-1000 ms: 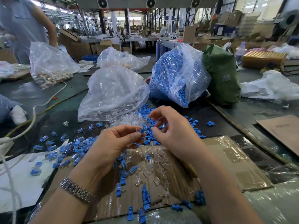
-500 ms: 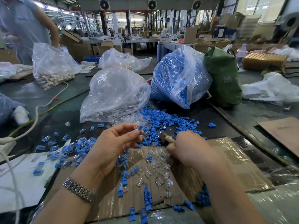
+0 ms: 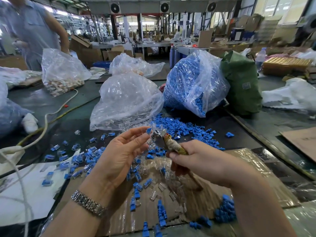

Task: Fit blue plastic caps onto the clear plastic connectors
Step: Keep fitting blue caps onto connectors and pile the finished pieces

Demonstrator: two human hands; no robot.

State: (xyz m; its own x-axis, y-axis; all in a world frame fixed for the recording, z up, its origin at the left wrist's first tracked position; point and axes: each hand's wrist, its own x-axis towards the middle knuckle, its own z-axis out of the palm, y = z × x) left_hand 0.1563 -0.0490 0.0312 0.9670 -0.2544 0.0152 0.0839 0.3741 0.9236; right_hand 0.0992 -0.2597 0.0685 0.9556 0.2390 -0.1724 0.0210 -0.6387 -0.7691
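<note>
Right hand (image 3: 201, 161) now raised, tool-gripping.

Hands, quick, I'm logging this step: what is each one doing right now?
Left hand: fingers pinch a blue cap with a clear connector.
Right hand: grips a tape-wrapped tool.

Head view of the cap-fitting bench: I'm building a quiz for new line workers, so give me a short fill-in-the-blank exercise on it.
1. The left hand pinches a small ____ plastic cap.
2. The right hand grips a tape-wrapped ____.
3. The silver metal bracelet sits on the ____ wrist.
4. The clear plastic bag of blue caps leans beside a ____ sack.

Missing words: blue; tool; left; green
</note>
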